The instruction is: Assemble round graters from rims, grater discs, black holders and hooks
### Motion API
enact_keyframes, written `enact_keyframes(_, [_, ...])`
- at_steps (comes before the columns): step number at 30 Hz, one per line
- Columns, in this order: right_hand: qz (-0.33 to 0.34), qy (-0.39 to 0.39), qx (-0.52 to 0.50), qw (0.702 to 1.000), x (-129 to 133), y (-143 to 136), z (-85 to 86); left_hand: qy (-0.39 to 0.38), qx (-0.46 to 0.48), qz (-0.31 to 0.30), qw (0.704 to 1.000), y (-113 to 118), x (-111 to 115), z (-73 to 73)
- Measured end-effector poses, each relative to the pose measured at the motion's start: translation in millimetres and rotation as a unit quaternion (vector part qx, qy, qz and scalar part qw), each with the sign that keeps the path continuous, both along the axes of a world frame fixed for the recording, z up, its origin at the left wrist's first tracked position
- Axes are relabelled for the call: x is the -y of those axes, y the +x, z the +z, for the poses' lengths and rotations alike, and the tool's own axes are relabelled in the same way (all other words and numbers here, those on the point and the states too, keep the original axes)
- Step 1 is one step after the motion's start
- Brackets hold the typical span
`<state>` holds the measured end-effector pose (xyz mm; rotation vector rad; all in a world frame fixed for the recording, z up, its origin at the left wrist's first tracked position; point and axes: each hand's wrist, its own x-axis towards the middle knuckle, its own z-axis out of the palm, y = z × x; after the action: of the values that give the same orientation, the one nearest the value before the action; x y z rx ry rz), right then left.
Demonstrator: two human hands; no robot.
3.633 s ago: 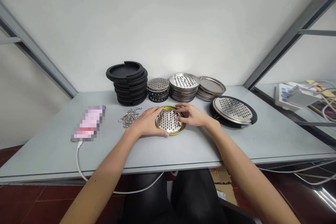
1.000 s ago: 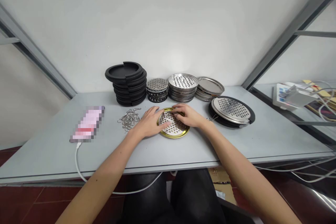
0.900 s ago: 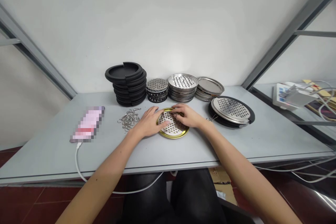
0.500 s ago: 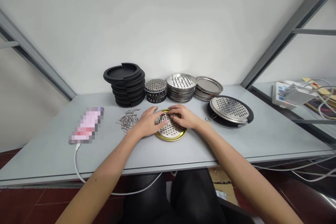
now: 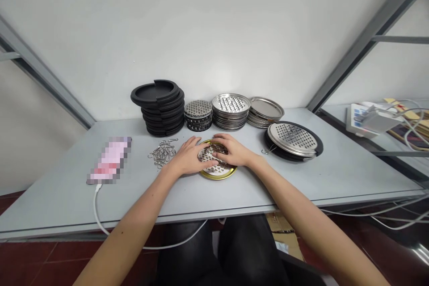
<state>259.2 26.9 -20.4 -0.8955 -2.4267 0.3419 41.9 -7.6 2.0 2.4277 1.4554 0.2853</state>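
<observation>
Together both hands press a perforated disc into its gold ring

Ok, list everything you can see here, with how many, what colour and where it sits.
table: one, grey, under everything.
gold-rimmed disc: one, silver with holes, gold rim, table centre, under both hands.
black rings: one stack, black, back left.
small mesh discs: one stack, silver and black, right of the black rings.
holed plates: one stack, silver, back centre.
plain plates: one stack, silver, right of the holed plates.
finished set: one, silver holed plate on a black ring, right.
clips: one small pile, silver, left of the hands.
phone: one, blurred pink, left, on a white cable.
left hand: flat on the disc's left side.
right hand: flat on its right side.
</observation>
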Motion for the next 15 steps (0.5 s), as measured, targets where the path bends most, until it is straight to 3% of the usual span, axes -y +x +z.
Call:
enact_keyframes(9, [-0.001,-0.001,0.015,1.0,-0.9,-1.3,0.6,-0.072,-0.045,-0.038,0.996,-6.7,0.9,10.6])
enact_keyframes(15, [0.005,0.003,0.016,1.0,-1.1,-2.3,2.4,-0.081,-0.067,-0.062,0.993,-10.2,0.3,13.0])
